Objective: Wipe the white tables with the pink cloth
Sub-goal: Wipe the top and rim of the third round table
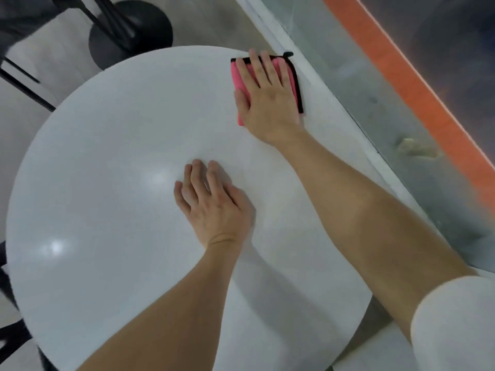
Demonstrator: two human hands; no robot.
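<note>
A round white table (112, 188) fills most of the view. A folded pink cloth with a black edge (239, 84) lies at the table's far right rim. My right hand (267, 100) presses flat on the cloth with straight fingers, covering most of it. My left hand (211, 202) rests flat on the bare tabletop near its middle, fingers straight and slightly spread, holding nothing.
A black round pedestal base (131, 33) and black chair legs (24, 87) stand on the floor beyond the table at the upper left. A white ledge (334, 103) and a glass wall with an orange strip (417, 103) run close along the table's right side.
</note>
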